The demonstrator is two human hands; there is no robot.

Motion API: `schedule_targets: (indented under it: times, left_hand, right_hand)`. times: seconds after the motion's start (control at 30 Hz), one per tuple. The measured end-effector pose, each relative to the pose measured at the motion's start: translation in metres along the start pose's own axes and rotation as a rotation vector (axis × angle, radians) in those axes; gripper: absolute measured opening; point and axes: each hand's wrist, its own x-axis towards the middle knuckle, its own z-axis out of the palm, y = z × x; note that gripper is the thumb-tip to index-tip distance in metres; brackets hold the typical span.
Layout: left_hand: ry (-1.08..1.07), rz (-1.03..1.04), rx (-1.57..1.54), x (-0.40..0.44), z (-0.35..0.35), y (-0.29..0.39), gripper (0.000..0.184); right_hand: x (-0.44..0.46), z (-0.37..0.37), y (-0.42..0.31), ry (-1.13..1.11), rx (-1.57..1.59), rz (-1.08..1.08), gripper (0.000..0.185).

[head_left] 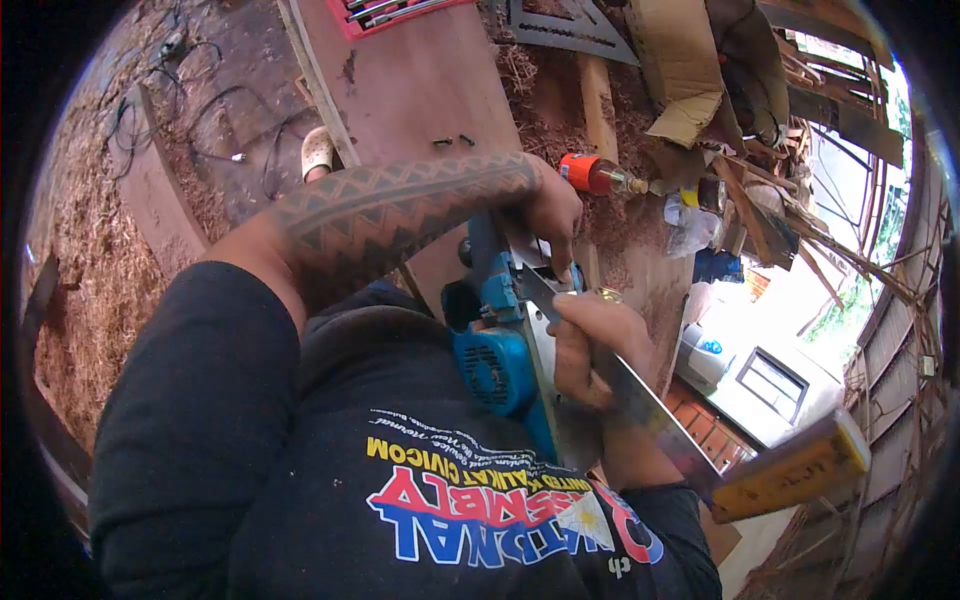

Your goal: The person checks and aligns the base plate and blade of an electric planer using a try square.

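A blue power tool [495, 372] with a vented round housing and a flat metal face lies against the front of the dark shirt. My left hand [556, 218], at the end of a tattooed forearm, is closed on its far end, fingers bent down at the metal parts; some fingers are hidden. My right hand [600, 345] grips a long flat metal strip [665, 425], whose upper end lies across the tool near my left fingers. Toward the lower right, the strip reaches a yellow-brown block-like piece [795, 470]; how they join is unclear.
A wooden board [420, 90] bears small dark screws and a red tray [385, 14] of tools. Beyond my hands are a red-labelled bottle [600, 175], a metal square [575, 30] and cardboard [680, 60]. Cables [225, 100] and shavings cover the ground at left; scrap wood stands at right.
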Motion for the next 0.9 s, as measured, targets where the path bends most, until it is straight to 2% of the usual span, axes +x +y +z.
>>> schedule_targets:
  times: [0.1,0.17,0.2,0.3,0.33,0.37,0.43,0.5,0.57,0.6,0.63,0.7,0.73,0.83,0.87,0.9]
  left_hand:
    - [0.035,0.06,0.059,-0.003,0.0,0.002,0.059]
    - [-0.008,0.027,0.035,0.007,0.002,-0.001,0.057]
    - [-0.026,0.009,0.026,0.01,0.001,-0.002,0.056]
    - [0.041,0.091,0.167,-0.007,-0.005,0.006,0.053]
    - [-0.011,0.185,0.164,0.005,-0.005,-0.001,0.053]
    - [0.012,0.137,0.117,0.013,-0.005,-0.012,0.054]
    - [0.073,0.032,0.02,-0.026,-0.003,0.008,0.057]
    - [0.094,0.04,0.025,-0.032,-0.003,0.008,0.061]
    - [0.147,0.058,-0.032,-0.034,0.001,0.004,0.061]
    - [0.104,-0.046,0.011,-0.042,-0.003,0.016,0.06]
    - [0.119,-0.002,0.037,-0.035,0.0,0.007,0.064]
    - [0.139,-0.05,0.024,-0.055,-0.001,0.024,0.068]
    - [0.204,-0.141,0.111,-0.059,0.001,0.03,0.068]
    - [0.399,0.16,-0.289,-0.043,0.017,-0.023,0.066]
    - [0.403,0.25,-0.636,-0.032,0.019,-0.069,0.068]
    - [0.436,0.435,-0.771,-0.039,0.018,-0.072,0.074]
  right_hand:
    - [-0.003,0.005,-0.003,0.076,-0.006,-0.038,0.028]
    - [0.011,0.007,0.01,0.006,-0.08,-0.185,0.033]
    - [0.007,0.009,0.012,0.025,-0.039,-0.154,0.032]
    - [-0.015,-0.008,0.007,0.155,0.136,0.124,0.019]
    - [-0.007,-0.014,0.004,0.255,0.095,0.115,0.019]
    - [0.001,-0.02,0.002,0.356,0.053,0.108,0.019]
    - [0.012,-0.047,0.014,0.382,-0.055,0.104,0.017]
    - [0.021,-0.064,0.03,0.391,-0.101,0.084,0.016]
    - [0.016,-0.064,0.058,0.347,-0.155,0.082,0.018]
    - [0.005,-0.052,0.088,0.302,-0.202,0.101,0.02]
    - [-0.003,-0.042,0.11,0.255,-0.251,0.124,0.023]
    - [0.005,-0.024,0.126,0.163,-0.163,0.242,0.031]
    - [0.013,-0.014,0.132,0.198,-0.192,0.211,0.032]
    - [0.028,0.003,0.136,0.279,-0.246,0.167,0.035]
    - [0.028,0.004,0.135,0.307,-0.241,0.179,0.035]
    - [0.032,0.004,0.134,0.323,-0.245,0.179,0.035]
